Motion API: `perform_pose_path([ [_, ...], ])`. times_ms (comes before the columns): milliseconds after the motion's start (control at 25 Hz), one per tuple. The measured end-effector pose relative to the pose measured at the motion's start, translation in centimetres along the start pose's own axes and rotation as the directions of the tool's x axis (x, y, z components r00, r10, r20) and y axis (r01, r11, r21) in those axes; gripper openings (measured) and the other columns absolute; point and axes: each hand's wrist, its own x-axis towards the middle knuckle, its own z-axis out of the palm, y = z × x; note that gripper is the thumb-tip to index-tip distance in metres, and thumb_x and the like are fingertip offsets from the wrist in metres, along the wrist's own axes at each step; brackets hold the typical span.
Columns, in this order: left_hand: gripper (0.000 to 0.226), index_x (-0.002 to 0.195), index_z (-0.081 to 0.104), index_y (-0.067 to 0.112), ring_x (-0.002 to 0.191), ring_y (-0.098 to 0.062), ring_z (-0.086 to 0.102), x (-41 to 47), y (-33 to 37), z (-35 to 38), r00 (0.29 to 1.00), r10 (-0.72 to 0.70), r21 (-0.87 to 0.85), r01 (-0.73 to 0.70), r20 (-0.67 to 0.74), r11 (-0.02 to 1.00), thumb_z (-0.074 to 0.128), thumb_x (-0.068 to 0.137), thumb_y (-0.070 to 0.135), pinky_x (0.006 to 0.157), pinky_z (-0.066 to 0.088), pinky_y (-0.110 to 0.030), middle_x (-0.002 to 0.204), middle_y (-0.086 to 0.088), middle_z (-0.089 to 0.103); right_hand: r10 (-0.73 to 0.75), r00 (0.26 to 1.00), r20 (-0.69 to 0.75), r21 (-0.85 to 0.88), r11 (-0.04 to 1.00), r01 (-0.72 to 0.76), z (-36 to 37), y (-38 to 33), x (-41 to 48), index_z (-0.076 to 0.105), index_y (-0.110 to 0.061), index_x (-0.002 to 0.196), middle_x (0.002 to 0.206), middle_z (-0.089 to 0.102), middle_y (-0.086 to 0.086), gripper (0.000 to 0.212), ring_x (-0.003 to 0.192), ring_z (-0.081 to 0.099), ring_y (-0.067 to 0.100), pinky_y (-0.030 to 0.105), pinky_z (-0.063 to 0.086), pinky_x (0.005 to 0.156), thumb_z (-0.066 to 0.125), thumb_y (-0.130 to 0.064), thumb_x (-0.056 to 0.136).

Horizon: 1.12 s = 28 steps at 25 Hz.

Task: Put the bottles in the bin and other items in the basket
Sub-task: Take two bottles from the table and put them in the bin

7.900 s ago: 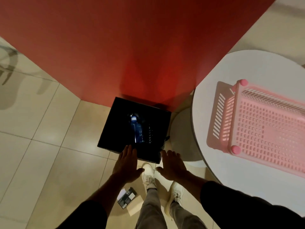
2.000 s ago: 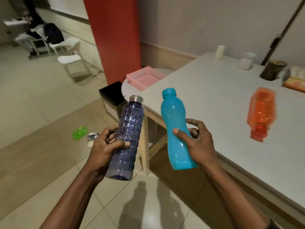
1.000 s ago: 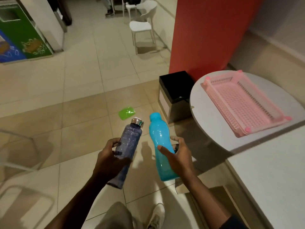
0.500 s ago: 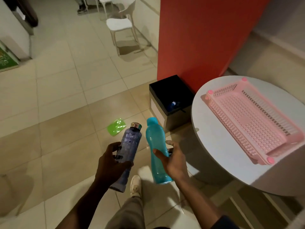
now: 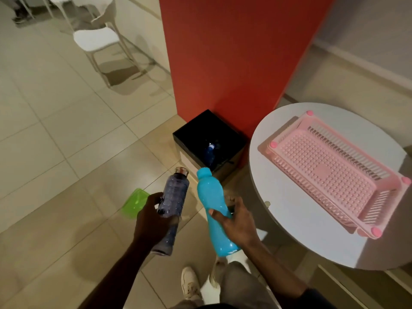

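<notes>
My left hand [image 5: 151, 221] grips a clear purple ribbed bottle [image 5: 174, 195] with a metal cap, held upright. My right hand [image 5: 238, 224] holds a turquoise bottle [image 5: 211, 204], tilted slightly left. Both bottles hover over the floor, just short of the black square bin [image 5: 191, 134], which stands against the red pillar. A dark blue bottle [image 5: 210, 152] lies inside the bin. The pink perforated basket [image 5: 289, 130] sits on the round white table [image 5: 278, 197] to the right, with nothing in it. A green lid-like item [image 5: 133, 201] lies on the floor left of my left hand.
A red pillar [image 5: 234, 52] rises behind the bin. White chairs [image 5: 95, 39] stand at the back left on the tiled floor. My shoes [image 5: 189, 284] and trouser legs show at the bottom. A small dark item peeks from behind my right hand.
I have walked closer to the bin with both bottles still in hand. The bin, the basket and the green item now lie nearer and lower in the view.
</notes>
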Motion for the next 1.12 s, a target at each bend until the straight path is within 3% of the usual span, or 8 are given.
perform_pose_path([
  [120, 0.087, 0.136, 0.057, 0.019, 0.085, -0.013, 0.067, 3.7, 0.9, 1.5, 0.999, -0.022, -0.005, 0.022, 0.045, 1.000, 0.089, 0.056, 0.035, 0.067, 0.048, -0.025, 0.109, 0.008, 0.065, 0.050, 0.999, -0.006, -0.050, 0.997, -0.050, -0.1, -0.4, 3.9, 0.043, -0.025, 0.134, 0.113, 0.068, -0.007, 0.070, 0.095, 0.072, 0.013, 0.037, 0.063, 0.086, 0.077, -0.059, 0.083],
  [360, 0.084, 0.139, 0.055, 0.020, 0.098, -0.021, 0.066, 12.7, 3.5, 4.3, 0.994, -0.107, 0.096, 0.104, 0.034, 0.990, 0.096, 0.068, 0.039, 0.080, 0.052, -0.033, 0.123, 0.001, 0.067, 0.110, 0.994, 0.015, -0.129, 0.986, -0.107, -1.3, -3.3, 14.9, 0.042, -0.022, 0.132, 0.109, 0.058, -0.008, 0.067, 0.094, 0.060, 0.013, 0.029, 0.049, 0.078, 0.075, -0.059, 0.086],
  [480, 0.086, 0.140, 0.056, 0.017, 0.098, -0.020, 0.066, 17.2, 5.3, 5.1, 0.987, -0.159, 0.169, 0.153, 0.023, 0.974, 0.094, 0.069, 0.048, 0.082, 0.055, -0.034, 0.129, -0.006, 0.070, 0.232, 0.972, 0.044, -0.051, 0.972, -0.230, -1.4, -4.3, 20.0, 0.042, -0.026, 0.123, 0.106, 0.060, -0.007, 0.064, 0.093, 0.063, 0.016, 0.033, 0.051, 0.075, 0.080, -0.056, 0.081],
  [680, 0.084, 0.143, 0.056, 0.014, 0.098, -0.021, 0.060, 26.0, 8.7, 7.9, 0.970, -0.216, 0.192, 0.192, 0.111, 0.962, 0.093, 0.073, 0.044, 0.077, 0.048, -0.030, 0.132, -0.011, 0.069, 0.344, 0.937, 0.066, 0.077, 0.934, -0.349, -1.9, -4.1, 29.9, 0.060, -0.020, 0.119, 0.103, 0.072, 0.001, 0.073, 0.090, 0.071, 0.023, 0.042, 0.061, 0.080, 0.077, -0.064, 0.062],
  [760, 0.086, 0.141, 0.057, 0.014, 0.102, -0.026, 0.067, 30.0, 9.4, 9.6, 0.950, -0.266, 0.182, 0.236, 0.161, 0.954, 0.095, 0.071, 0.046, 0.083, 0.054, -0.034, 0.129, -0.012, 0.071, 0.394, 0.917, 0.067, 0.175, 0.900, -0.399, -1.3, -3.1, 33.7, 0.063, -0.016, 0.116, 0.103, 0.073, 0.006, 0.067, 0.088, 0.071, 0.026, 0.046, 0.061, 0.086, 0.081, -0.056, 0.066],
  [880, 0.086, 0.131, 0.062, 0.009, 0.098, -0.032, 0.073, 35.6, 9.5, 12.5, 0.884, -0.384, 0.128, 0.363, 0.267, 0.923, 0.097, 0.063, 0.048, 0.085, 0.064, -0.046, 0.119, -0.017, 0.072, 0.468, 0.881, 0.071, 0.224, 0.853, -0.471, -0.6, -0.4, 38.8, 0.066, -0.017, 0.112, 0.108, 0.075, 0.012, 0.077, 0.091, 0.073, 0.029, 0.052, 0.060, 0.090, 0.078, -0.065, 0.052],
  [1000, 0.053, 0.095, 0.072, 0.006, 0.079, -0.028, 0.072, 40.7, 8.8, 15.3, 0.815, -0.455, 0.145, 0.432, 0.359, 0.890, 0.096, 0.068, 0.044, 0.079, 0.064, -0.049, 0.094, -0.018, 0.076, 0.552, 0.834, -0.003, 0.172, 0.822, -0.544, -2.1, -1.9, 40.8, 0.064, -0.018, 0.111, 0.104, 0.073, 0.008, 0.058, 0.091, 0.072, 0.028, 0.045, 0.061, 0.083, 0.084, -0.052, 0.069],
  [1120, 0.064, 0.105, 0.072, 0.005, 0.086, -0.030, 0.075, 45.1, 8.0, 17.4, 0.785, -0.460, 0.199, 0.415, 0.416, 0.888, 0.097, 0.064, 0.047, 0.077, 0.064, -0.043, 0.098, -0.016, 0.077, 0.619, 0.784, -0.055, 0.108, 0.784, -0.611, -2.7, -1.5, 43.5, 0.065, -0.012, 0.116, 0.101, 0.071, 0.007, 0.050, 0.084, 0.069, 0.023, 0.031, 0.053, 0.067, 0.080, -0.046, 0.083],
])
